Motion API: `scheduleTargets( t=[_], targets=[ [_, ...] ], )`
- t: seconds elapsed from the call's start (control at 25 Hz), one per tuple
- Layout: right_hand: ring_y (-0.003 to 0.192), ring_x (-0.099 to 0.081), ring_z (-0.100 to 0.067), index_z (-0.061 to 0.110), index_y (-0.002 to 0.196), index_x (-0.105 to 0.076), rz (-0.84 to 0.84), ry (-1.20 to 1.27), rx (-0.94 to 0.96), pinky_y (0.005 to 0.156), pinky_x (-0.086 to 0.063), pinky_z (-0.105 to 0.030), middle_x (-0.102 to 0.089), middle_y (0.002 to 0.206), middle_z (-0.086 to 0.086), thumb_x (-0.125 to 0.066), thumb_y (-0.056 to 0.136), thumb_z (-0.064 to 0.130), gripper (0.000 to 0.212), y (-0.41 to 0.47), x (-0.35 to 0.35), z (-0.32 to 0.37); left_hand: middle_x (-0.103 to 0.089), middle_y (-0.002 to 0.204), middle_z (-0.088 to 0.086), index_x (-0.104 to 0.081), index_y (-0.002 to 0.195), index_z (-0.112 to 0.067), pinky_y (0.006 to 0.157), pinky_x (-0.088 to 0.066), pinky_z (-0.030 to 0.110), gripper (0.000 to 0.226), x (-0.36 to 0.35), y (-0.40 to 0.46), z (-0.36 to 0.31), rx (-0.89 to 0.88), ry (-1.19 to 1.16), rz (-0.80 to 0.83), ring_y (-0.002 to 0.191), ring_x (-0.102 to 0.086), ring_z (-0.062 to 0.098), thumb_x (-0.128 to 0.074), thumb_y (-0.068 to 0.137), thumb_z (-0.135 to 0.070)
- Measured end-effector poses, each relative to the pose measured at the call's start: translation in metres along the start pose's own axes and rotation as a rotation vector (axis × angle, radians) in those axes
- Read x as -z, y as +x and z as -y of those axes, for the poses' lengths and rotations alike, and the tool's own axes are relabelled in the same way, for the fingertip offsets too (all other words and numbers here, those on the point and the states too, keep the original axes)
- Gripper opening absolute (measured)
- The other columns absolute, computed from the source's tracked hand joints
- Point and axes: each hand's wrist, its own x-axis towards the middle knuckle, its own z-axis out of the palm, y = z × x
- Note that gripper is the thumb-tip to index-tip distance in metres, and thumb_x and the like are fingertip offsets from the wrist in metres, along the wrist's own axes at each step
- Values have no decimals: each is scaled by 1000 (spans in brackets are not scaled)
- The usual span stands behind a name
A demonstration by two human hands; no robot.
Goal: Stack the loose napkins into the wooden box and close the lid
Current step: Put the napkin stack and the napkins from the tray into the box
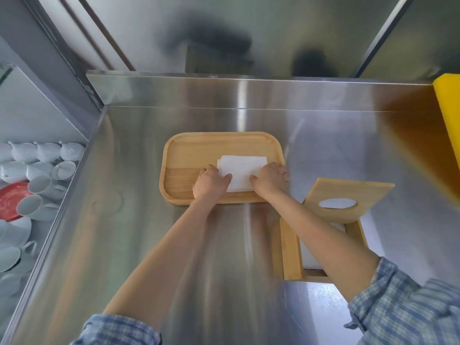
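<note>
A stack of white napkins point(242, 171) lies on a wooden tray point(199, 150) in the middle of the steel counter. My left hand point(210, 183) holds the stack's left edge and my right hand point(270, 179) holds its right edge, thumbs on top. To the right and nearer to me stands the wooden box point(290, 247) with its lid point(348, 192) raised; the lid has an oval hole. White napkins point(308, 255) show inside the box, partly hidden by my right forearm.
A yellow board point(448, 115) leans at the far right. Left of the counter's edge, a lower bin holds several white cups and teapots point(39, 168) and a red plate point(11, 197). A steel backsplash point(249, 93) rises behind the tray.
</note>
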Motion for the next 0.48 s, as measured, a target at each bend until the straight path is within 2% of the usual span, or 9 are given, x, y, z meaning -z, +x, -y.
scheduleTargets(
  t=[0.28, 0.48],
  targets=[
    [127, -39, -40, -4, 131, -32, 3, 40, 81, 105, -36, -41, -38, 137, -26, -57, 88, 18, 54, -1, -1, 1, -60, 124, 8, -50, 121, -9, 98, -38, 38, 37, -3, 3, 5, 17, -54, -54, 116, -53, 29, -53, 88, -27],
    [119, -47, -38, 2, 128, -35, -4, 82, 110, 97, -42, -39, -42, 132, -23, -57, 86, 12, 49, -5, 0, 2, -62, 123, 8, -52, 122, -6, 98, -44, 36, 38, 2, 2, 7, 10, -235, -42, 115, -55, 27, -56, 87, -19]
  ],
)
